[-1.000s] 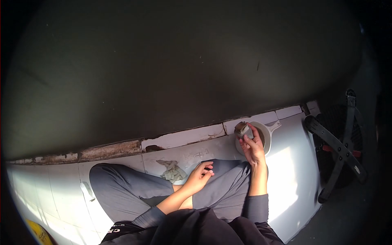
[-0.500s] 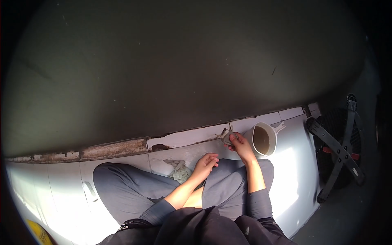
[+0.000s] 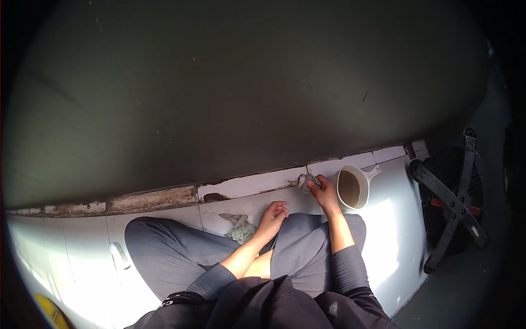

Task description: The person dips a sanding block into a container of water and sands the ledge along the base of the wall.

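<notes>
Nearest my view are the crossed legs (image 3: 170, 247), on a pale tiled floor (image 3: 85, 241). A little farther out, my left hand (image 3: 270, 222) hangs over the lap, its fingers loosely curled and partly open, with nothing visible in them. Just beside it on the floor lies a crumpled grey-green cloth (image 3: 239, 229); I would leave the wrist where it is, so that it neither drags the cloth nor blocks my line of sight.

Beyond that, my right hand (image 3: 326, 197) grips a small grey piece (image 3: 308, 183) between thumb and fingers, close to the low tile strip (image 3: 252, 185). I cannot tell from here whether the piece is cloth or something stiffer, nor whether it touches the tile. A snug pinch, with the fingertips behind the leading side, should give me control without squashing it. I judge that short, light strokes along the strip would suit better than hard pushing, since its edge looks chipped and stained and could snag.

Just to the right of that hand stands a white cup (image 3: 366, 189) with murky liquid in it, its handle pointing away. My knuckles are near its rim, so I would move the elbow gently and avoid any sideways sweep that could tip it. Farthest out, the dark surface (image 3: 246, 98) above the strip gives me little detail to steer by.
</notes>
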{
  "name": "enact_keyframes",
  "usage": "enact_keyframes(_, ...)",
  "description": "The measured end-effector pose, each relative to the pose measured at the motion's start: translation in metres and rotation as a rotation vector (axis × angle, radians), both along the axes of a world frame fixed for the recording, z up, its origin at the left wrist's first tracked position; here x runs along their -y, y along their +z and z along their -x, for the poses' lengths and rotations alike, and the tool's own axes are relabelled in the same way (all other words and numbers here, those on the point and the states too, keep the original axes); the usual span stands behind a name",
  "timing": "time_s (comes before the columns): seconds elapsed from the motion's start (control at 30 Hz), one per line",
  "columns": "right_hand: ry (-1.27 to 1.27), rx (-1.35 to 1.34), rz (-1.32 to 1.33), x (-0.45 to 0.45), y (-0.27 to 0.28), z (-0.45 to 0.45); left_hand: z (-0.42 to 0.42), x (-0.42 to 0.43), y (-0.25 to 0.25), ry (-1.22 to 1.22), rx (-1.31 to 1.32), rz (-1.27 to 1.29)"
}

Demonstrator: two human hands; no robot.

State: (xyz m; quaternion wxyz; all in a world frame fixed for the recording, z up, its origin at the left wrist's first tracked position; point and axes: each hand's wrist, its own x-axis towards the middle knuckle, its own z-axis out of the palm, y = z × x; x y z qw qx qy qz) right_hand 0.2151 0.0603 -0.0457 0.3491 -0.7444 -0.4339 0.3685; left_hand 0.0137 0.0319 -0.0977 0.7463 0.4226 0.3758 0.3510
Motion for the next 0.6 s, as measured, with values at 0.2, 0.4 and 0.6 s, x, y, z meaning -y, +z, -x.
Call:
enact_keyframes(0.2, 0.022, 0.603, -0.099, -0.018, -0.014, -0.007, -0.005, 0.003, -0.011, -0.018, -0.031, -0.117)
enact_keyframes(0.4, 0.071, 0.962, -0.019, -0.042, -0.044, 0.0, -0.005, 0.008, -0.007, -0.105, -0.151, -0.174)
enact_keyframes(0.6, -0.032, 0.792, -0.128, -0.046, -0.041, 0.001, -0.006, 0.005, 0.007, -0.124, -0.176, -0.162)
